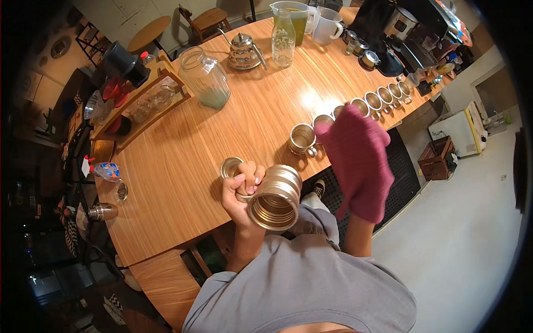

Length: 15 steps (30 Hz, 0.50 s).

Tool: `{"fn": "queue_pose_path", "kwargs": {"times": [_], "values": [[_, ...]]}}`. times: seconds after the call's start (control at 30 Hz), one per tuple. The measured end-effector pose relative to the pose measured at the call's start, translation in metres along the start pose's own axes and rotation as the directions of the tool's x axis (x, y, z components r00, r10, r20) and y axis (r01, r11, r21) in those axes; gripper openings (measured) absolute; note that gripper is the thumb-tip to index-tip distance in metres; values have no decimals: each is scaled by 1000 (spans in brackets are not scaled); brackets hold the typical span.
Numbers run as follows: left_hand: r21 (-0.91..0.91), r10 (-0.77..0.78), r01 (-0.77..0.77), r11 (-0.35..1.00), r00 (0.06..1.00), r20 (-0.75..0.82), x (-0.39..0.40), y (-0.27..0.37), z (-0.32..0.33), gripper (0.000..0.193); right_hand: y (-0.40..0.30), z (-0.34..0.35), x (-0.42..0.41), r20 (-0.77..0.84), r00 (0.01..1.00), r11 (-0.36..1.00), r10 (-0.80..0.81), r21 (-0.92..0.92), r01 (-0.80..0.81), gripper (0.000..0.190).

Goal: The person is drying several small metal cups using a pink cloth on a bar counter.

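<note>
My left hand (245,191) is closed round the handle of a ribbed metal mug (277,195), whose open mouth tips down towards me. Just behind the fingers, another metal mug (231,166) shows in part at the table's near side; whether the hand also touches it I cannot tell. Covered by a maroon cloth (358,154), my right hand is raised over the near right edge of the table, its fingers hidden. Beside and behind the cloth runs a row of metal mugs, the closest one (302,138) upright with its handle towards me.
On the wooden table (183,166) stand a glass jar (206,79), a gooseneck kettle (245,52), a glass bottle (284,41) and plastic jugs (327,26). A wooden rack (145,104) with glassware is at the left. Coffee equipment (399,37) occupies the far right.
</note>
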State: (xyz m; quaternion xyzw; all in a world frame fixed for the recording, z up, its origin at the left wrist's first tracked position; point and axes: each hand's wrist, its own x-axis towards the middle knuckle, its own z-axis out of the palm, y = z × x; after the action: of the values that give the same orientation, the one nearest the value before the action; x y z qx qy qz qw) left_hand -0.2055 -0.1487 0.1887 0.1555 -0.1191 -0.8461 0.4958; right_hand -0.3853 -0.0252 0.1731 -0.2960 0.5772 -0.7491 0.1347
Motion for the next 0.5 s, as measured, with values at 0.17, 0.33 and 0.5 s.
{"fn": "queue_pose_path", "kwargs": {"times": [0.17,0.33,0.5], "values": [[525,364,-145,838,866,-342,2,-44,27,18,8,80,-13,33,999,997,-6,-74,9,29],[377,286,-221,900,949,-128,9,-55,36,24,11,74,34,105,994,993,17,-121,-4,31],[214,359,-323,922,920,-160,39,-90,71,24,10,28,34,200,980,988,22,-155,9,32]]}}
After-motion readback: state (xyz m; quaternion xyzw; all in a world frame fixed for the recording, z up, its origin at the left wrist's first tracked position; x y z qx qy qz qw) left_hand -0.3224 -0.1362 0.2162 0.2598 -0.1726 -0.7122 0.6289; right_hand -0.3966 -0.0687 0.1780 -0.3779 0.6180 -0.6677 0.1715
